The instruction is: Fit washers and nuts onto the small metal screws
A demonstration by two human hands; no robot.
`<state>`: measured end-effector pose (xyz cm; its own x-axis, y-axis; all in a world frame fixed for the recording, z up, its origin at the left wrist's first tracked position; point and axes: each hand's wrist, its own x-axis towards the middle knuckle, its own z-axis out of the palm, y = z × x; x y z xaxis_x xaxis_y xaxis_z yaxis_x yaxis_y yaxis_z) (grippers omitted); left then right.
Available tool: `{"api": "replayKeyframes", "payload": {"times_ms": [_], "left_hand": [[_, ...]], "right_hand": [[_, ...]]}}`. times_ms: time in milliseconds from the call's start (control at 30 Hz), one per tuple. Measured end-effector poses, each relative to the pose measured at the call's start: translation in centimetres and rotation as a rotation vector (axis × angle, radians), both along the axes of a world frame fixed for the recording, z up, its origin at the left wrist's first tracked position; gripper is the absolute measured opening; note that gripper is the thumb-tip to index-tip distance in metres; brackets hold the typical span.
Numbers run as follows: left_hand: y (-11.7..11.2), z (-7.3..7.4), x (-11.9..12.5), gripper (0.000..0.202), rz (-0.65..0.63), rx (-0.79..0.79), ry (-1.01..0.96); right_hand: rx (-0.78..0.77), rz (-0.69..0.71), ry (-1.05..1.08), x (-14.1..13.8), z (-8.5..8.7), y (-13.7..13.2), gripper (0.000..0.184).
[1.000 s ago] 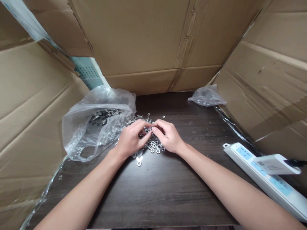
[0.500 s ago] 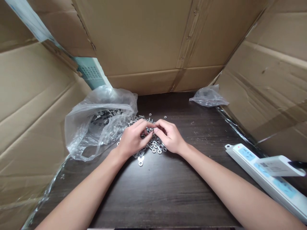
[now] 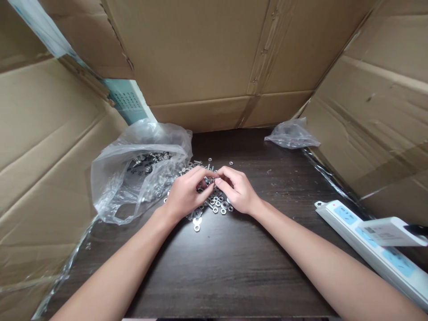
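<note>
My left hand (image 3: 189, 191) and my right hand (image 3: 236, 189) meet fingertip to fingertip over a pile of loose hardware. Between them is a small metal bolt (image 3: 210, 180), pinched by the thumb and fingers of both hands. Its right end is covered by my right fingertips, so I cannot tell whether a nut sits there. Beneath and around the hands lie several hex nuts (image 3: 223, 211), flat washers (image 3: 197, 220) and other screws (image 3: 198, 162). Much of the pile is hidden under my left hand.
A translucent plastic bag (image 3: 110, 178) with more bolts inside lies open at the left. A smaller clear bag (image 3: 293, 134) rests at the back right. A white power strip (image 3: 364, 249) with a plugged-in adapter (image 3: 394, 232) runs along the right. Cardboard walls (image 3: 207, 58) enclose the dark table (image 3: 214, 276).
Both hands keep the same pinch at nearly the same spot, with only slight finger movement. The whole view has shifted by a hair.
</note>
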<state>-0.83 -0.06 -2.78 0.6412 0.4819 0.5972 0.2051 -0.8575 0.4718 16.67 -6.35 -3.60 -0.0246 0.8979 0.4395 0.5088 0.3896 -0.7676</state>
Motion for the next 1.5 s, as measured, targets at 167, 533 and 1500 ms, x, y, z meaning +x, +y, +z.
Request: {"api": "replayKeyframes", "payload": {"times_ms": [167,533,1500], "left_hand": [[0.03,-0.09,-0.02,0.013,-0.004,-0.005,-0.006],[0.21,-0.16,0.02,0.011,0.005,0.036,0.004],[0.09,-0.08,-0.09,0.014,0.058,0.048,0.028]], "right_hand": [[-0.006,-0.004,-0.003,-0.03,0.00,0.01,0.015],[-0.004,-0.004,-0.005,0.02,-0.08,0.02,0.014],[-0.004,-0.051,-0.054,-0.12,-0.27,0.11,0.011]]}}
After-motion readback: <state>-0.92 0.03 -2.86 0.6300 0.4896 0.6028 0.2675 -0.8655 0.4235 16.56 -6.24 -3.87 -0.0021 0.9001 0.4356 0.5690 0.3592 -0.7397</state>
